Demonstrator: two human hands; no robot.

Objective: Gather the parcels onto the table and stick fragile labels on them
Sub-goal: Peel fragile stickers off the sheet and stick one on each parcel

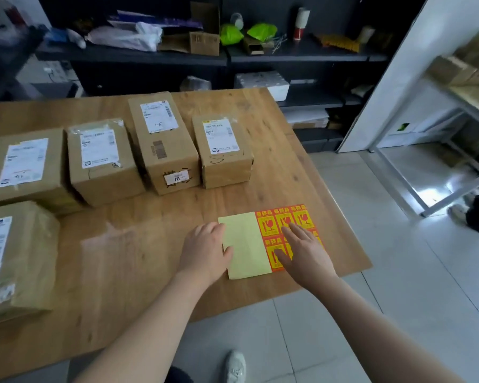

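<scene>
Several brown cardboard parcels with white shipping labels stand on the wooden table point(138, 244): a row at the back with the tallest parcel point(163, 145) and a smaller parcel point(223, 153) at its right, plus one parcel point(14, 258) at the near left. A sheet of red-and-yellow fragile labels point(288, 225) lies near the table's right edge, its left half bare pale-yellow backing point(245, 244). My left hand point(205, 250) rests flat on the backing's left edge. My right hand point(302, 250) lies on the stickers with fingers spread. Neither hand holds anything.
Dark shelving point(233, 56) behind the table carries bags, boxes and a tape roll. A white metal frame point(415, 186) with more cardboard stands on the tiled floor at right. My shoe point(235, 366) shows below the table's near edge.
</scene>
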